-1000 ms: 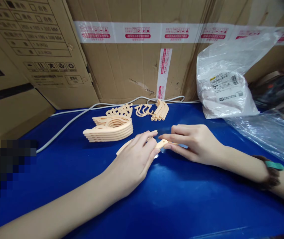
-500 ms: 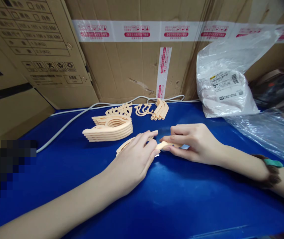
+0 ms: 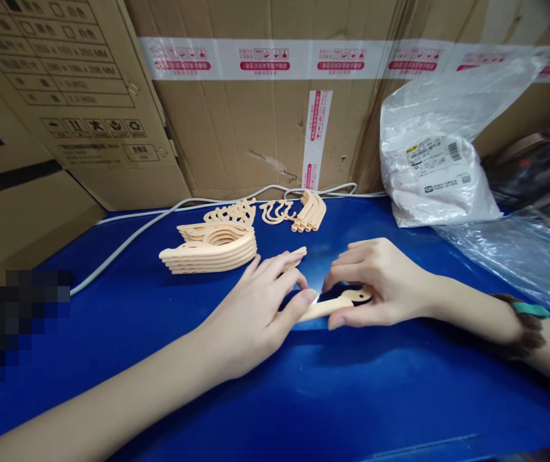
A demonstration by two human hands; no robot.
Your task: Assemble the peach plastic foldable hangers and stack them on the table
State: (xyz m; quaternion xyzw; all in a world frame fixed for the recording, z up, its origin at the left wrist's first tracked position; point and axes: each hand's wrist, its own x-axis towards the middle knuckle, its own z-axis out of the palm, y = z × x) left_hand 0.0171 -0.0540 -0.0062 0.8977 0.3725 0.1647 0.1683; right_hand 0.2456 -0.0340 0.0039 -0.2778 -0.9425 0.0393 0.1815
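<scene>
A cream plastic hanger piece [image 3: 327, 308] with a small hole at its right end lies between my two hands. My left hand [image 3: 260, 308] is closed on its left part, thumb on top; the fingers cover much of it, and a cream tip [image 3: 298, 252] shows beyond them. My right hand [image 3: 385, 282] curls round the right end, thumb along the near side and fingers arched over the far side. A stack of curved hanger arms [image 3: 212, 253] stands behind my left hand. Farther back lie several hooks [image 3: 277, 212] and a row of short curved cream pieces [image 3: 309, 212].
Cardboard boxes [image 3: 255, 128] stand along the back of the blue tabletop [image 3: 265, 398]. A white cable [image 3: 144, 234] runs behind the pieces. A labelled plastic bag [image 3: 438, 173] sits at the back right, beside a flat clear plastic sheet [image 3: 510, 256].
The hanger piece has turned and its right part has come nearer to me, with its holed end now in sight. My right hand's fingers have spread wider around it; my left thumb has shifted.
</scene>
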